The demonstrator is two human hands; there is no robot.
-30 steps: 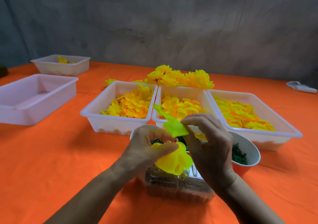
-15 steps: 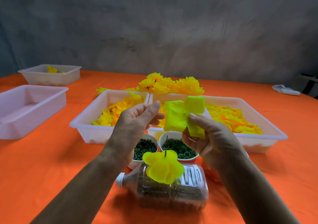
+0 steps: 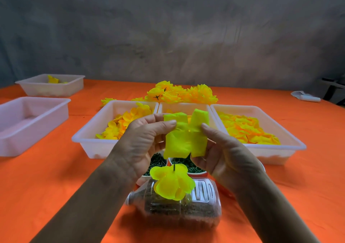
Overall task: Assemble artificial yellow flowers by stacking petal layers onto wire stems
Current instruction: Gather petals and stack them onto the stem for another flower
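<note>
Petal layer (image 3: 183, 136), yellow: pinched between left hand (image 3: 143, 141) and right hand (image 3: 222, 155), raised above the cups (image 3: 188, 166). Partly built flower (image 3: 172, 182) upright on stem over lying bottle (image 3: 179, 205), orange table (image 3: 46, 177).

Bare desk (image 3: 46, 186) runs open across the lower left of the frame and along the right edge below the right tray (image 3: 261, 149). Three white trays stand side by side across the centre, touching, closing the way to the finished flowers (image 3: 179, 93) behind. Two more trays (image 3: 33, 123) block the left edge; an orange lane lies between them and the centre row. Bottom centre: a bottle (image 3: 177, 209) on its side, a stemmed flower (image 3: 172, 183) standing up from it, cups (image 3: 188, 165) just behind.
</note>
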